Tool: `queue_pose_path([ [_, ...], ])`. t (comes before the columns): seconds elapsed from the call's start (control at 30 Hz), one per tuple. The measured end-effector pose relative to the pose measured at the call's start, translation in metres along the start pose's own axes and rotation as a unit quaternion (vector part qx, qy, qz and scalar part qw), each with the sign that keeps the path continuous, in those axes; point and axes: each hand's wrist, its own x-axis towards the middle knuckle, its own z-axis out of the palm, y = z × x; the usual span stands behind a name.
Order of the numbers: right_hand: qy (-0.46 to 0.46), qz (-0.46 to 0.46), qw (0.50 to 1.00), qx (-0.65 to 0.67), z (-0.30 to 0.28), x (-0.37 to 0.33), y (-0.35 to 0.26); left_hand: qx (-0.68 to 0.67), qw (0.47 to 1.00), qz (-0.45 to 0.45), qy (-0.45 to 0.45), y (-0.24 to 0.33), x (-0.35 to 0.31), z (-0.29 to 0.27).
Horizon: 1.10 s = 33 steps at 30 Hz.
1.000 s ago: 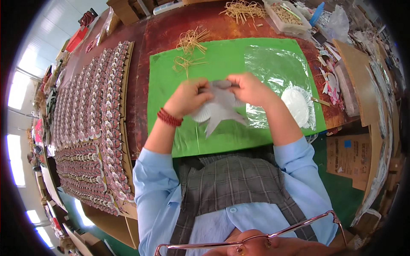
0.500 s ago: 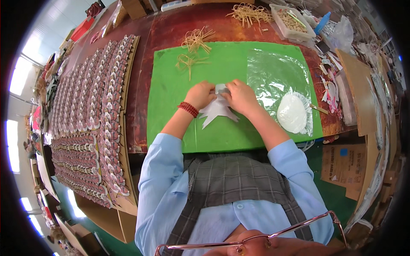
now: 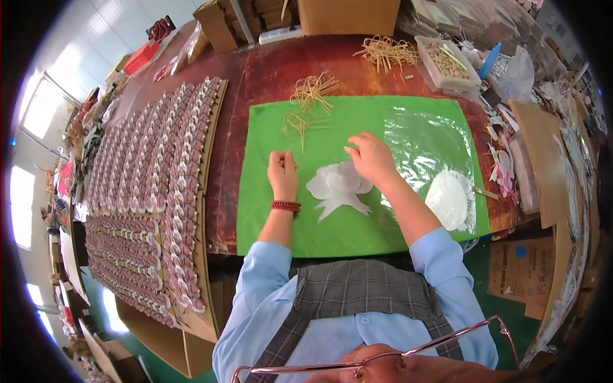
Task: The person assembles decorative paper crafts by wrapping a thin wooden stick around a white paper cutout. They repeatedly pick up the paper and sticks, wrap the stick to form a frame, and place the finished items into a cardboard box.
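Note:
A greyish-white bow (image 3: pixel 338 185) with rounded loops and pointed tails lies flat on the green mat (image 3: pixel 306 236) in front of me. To its left is my left hand (image 3: pixel 283 175), curled into a loose fist, apart from the bow; nothing shows in it. My right hand (image 3: pixel 373 159) is over the bow's upper right side, thumb and forefinger apart, with nothing visible between them. Whether it touches the right loop cannot be made out. Beyond the bow, thin tan twine bows (image 3: pixel 313 92) lie at the mat's far edge.
A mound of white paste (image 3: pixel 449 201) sits on clear plastic film (image 3: pixel 415 134) at the mat's right, a small stick (image 3: pixel 486 193) beside it. Rows of pinkish pieces (image 3: pixel 147 153) cover boards at left. Far right stand a tub of small wooden pieces (image 3: pixel 446 60) and more twine bows (image 3: pixel 389 53).
Both hands have let go of the bow and moved apart, left hand leftward, right hand rightward. The bow now lies spread, its loops showing. The whole view has shifted slightly.

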Motion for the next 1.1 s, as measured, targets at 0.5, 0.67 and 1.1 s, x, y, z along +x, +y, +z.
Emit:
queue_pose_path([
  [0.5,0.014,0.009,1.000,-0.020,0.116,0.131,0.011,-0.169,0.974,-0.141,-0.051,0.035,0.001,-0.014],
  [0.67,0.071,-0.024,0.994,0.074,0.118,0.122,0.013,-0.197,0.974,-0.106,-0.022,0.022,0.001,-0.015],
  [1.1,0.045,-0.017,0.988,0.148,-0.017,-0.035,-0.023,-0.150,0.967,-0.027,-0.205,0.061,-0.027,-0.013],
])
